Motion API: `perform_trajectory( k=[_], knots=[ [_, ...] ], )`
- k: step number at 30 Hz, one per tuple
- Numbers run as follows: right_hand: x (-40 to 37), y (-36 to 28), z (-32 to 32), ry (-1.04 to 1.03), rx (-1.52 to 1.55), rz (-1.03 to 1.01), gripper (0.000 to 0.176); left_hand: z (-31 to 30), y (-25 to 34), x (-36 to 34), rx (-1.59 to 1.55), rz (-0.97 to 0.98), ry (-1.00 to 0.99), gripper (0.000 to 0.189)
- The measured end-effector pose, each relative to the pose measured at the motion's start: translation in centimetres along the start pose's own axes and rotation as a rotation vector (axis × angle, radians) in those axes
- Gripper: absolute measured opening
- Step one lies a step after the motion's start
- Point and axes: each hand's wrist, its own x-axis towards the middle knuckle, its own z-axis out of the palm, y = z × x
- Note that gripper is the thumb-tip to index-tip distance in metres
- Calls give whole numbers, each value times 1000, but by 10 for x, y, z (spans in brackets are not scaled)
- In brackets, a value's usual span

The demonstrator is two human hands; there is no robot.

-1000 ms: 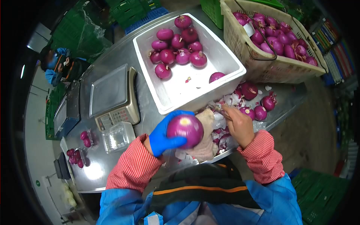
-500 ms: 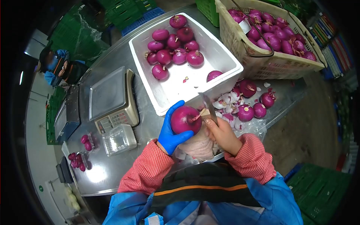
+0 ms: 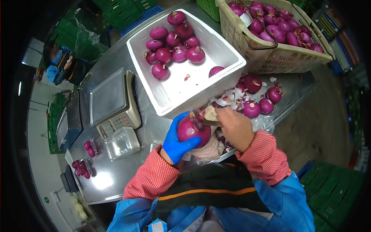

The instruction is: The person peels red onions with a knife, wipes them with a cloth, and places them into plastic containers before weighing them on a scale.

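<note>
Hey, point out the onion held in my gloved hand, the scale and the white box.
Held onion (image 3: 190, 132), head view: on its purple side.
Scale (image 3: 108, 92), head view: on its flat top plate.
White box (image 3: 177, 87), head view: on its bare inside floor.

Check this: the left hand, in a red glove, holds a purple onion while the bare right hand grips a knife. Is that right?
No: in the head view, the glove on the left hand is blue, not red; the onion, right hand and knife are as stated.
</note>
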Motion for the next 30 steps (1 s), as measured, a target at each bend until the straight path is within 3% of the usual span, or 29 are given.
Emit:
perform_trajectory(
  k=[4, 7, 9, 11, 12, 16, 18, 19, 20, 23, 24, 27, 30],
  knots=[
    [-8, -6, -15, -4, 324, 85, 49, -4, -4, 4, 118, 68, 6, 86],
    [11, -20, -24, -23, 709, 276, 50, 5, -1, 8, 166, 76, -13, 88],
    [14, -14, -9, -85, 717, 216, 38, 11, 0, 8, 246, 89, -17, 90],
    [15, -10, -11, -289, 623, 173, 33, 10, -6, 8, 346, 109, 50, 91],
    [17, -15, -13, -274, 646, 164, 27, 9, -11, 7, 396, 114, 86, 92],
    [1, -39, -11, -455, 925, 60, 20, -5, -21, 4, 404, 155, 127, 92],
    [-5, -17, 2, -341, 966, 452, 24, -10, -14, -5, 498, 110, 140, 93],
    [-7, -3, 8, -282, 979, 647, 27, -17, -15, -12, 359, 48, 126, 92],
    [-7, 12, 10, -43, 420, 286, 42, -28, -18, -19, 223, -10, 109, 92],
    [-25, 5, 8, -199, 251, 332, 59, -64, -38, -39, -306, -176, 76, 83],
    [-40, 0, 23, -188, 331, 278, 70, -68, -40, -46, -493, -231, 101, 81],
    [-55, -42, 32, -464, 278, 330, 63, -73, -52, -59, -899, -297, 149, 79],
    [-81, -18, 78, -384, 180, 184, 57, -71, -67, -62, -1055, -299, 162, 82]
  ],
)
